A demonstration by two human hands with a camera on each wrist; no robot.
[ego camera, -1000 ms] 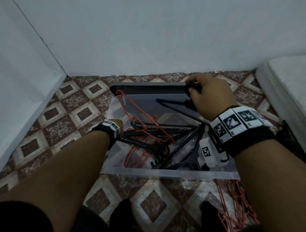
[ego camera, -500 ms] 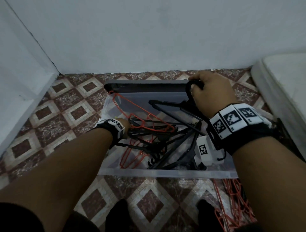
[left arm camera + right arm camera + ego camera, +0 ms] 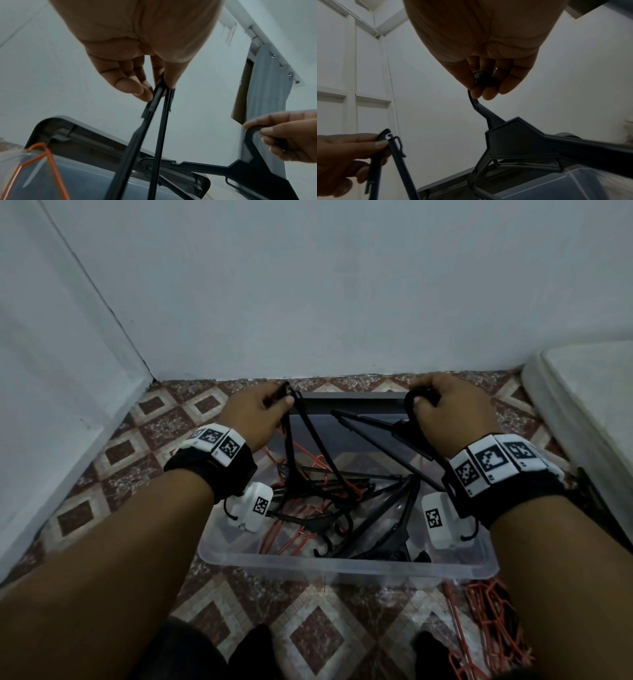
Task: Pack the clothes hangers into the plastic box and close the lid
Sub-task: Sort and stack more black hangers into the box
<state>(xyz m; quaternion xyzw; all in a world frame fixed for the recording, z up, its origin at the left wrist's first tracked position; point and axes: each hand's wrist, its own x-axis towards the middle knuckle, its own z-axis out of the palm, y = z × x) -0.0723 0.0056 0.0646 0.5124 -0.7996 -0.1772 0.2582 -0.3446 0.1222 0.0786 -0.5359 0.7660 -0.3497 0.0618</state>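
A clear plastic box stands on the tiled floor with a tangle of black and red hangers inside. Its dark grey lid stands along the far side. My left hand is over the far-left corner and pinches the arm tip of a black hanger, whose bars slope down into the pile. My right hand, at the far right, grips the hook of another black hanger. The left wrist view shows the pinching fingertips. The right wrist view shows fingers curled round the hook.
More red hangers lie on the floor by the box's near-right corner. A white mattress borders the right side. White walls close off the left and the back. An orange hanger leans in the box's left corner.
My left hand has come up out of the box to its far-left corner, lifting one end of a black hanger. My right hand still holds its hanger hook, shifted slightly right.
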